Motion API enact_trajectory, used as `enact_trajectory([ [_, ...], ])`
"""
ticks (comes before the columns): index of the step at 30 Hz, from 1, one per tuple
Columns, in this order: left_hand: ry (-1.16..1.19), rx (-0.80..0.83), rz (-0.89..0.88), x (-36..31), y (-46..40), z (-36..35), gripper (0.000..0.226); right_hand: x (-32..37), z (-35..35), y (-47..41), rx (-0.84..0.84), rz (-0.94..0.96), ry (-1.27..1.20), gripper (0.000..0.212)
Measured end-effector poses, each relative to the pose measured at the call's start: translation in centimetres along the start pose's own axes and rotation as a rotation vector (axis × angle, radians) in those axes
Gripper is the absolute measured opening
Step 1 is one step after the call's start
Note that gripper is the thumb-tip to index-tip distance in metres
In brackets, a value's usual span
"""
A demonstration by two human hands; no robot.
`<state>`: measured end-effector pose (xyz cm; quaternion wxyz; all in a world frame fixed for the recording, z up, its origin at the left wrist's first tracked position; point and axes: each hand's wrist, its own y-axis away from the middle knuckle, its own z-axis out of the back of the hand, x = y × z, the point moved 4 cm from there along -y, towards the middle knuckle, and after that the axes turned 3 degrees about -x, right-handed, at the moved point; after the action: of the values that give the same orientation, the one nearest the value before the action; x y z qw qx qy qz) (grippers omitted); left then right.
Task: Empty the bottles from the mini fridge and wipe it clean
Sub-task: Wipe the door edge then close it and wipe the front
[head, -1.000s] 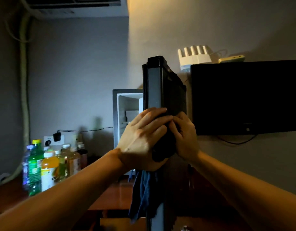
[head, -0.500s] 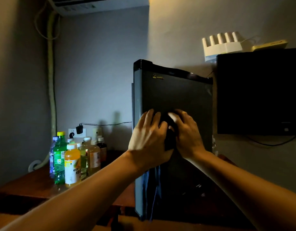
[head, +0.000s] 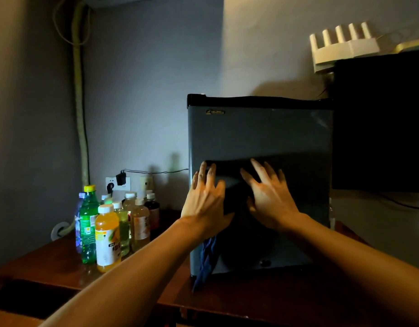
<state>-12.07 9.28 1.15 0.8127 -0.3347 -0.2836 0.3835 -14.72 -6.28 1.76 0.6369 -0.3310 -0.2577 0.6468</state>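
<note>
Dim room; cloth [head: 207, 260] half hidden under left hand [head: 205, 204].

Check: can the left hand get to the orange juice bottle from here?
Probably yes. The left hand lies flat on the fridge door, gripping nothing, and the orange juice bottle stands frontmost in its cluster, nothing between.

the room is dim. warm light falls from the upper right onto the wall [head: 262, 43], while the left wall looks grey-blue. the fridge [head: 260, 138] door is dark with a faint shine near its top. the tv [head: 381, 121] is pure black. the bottles [head: 109, 223] catch some light and glow. soft shadows sit behind them. the arms blur and stretch wide at the bottom edge. the picture looks a bit grainy.
</note>
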Motion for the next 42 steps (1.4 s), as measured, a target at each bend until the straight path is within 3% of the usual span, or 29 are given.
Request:
enact_trajectory([
  [13, 0.099, 0.118, 0.049, 2.1, -4.9, -6.2, 0.077, 0.1, -5.0, -3.8, 0.036, 0.056, 0.042, 0.072],
  [19, 0.074, 0.157, 0.058, 2.3, -5.2, -8.2, 0.079, -0.5, -6.5, -4.1, 0.057, 0.081, 0.125, 0.085],
  [26, -0.062, 0.053, -0.046, 3.4, -4.4, -7.3, 0.068, 0.5, -6.3, -4.0, 0.031, 0.045, 0.105, 0.072],
  [29, -0.107, 0.070, -0.075, 3.4, -4.0, -7.2, 0.064, 0.6, -6.1, -4.0, 0.025, 0.031, 0.091, 0.078],
  [38, -0.165, 0.284, -0.076, 3.2, -3.7, -9.0, 0.075, 0.2, -6.0, -5.1, -0.070, 0.043, 0.061, 0.044],
  [42, -0.151, 0.340, -0.122, 3.2, -4.3, -9.5, 0.094, -0.4, -6.4, -6.3, -0.192, 0.067, 0.037, 0.027],
])
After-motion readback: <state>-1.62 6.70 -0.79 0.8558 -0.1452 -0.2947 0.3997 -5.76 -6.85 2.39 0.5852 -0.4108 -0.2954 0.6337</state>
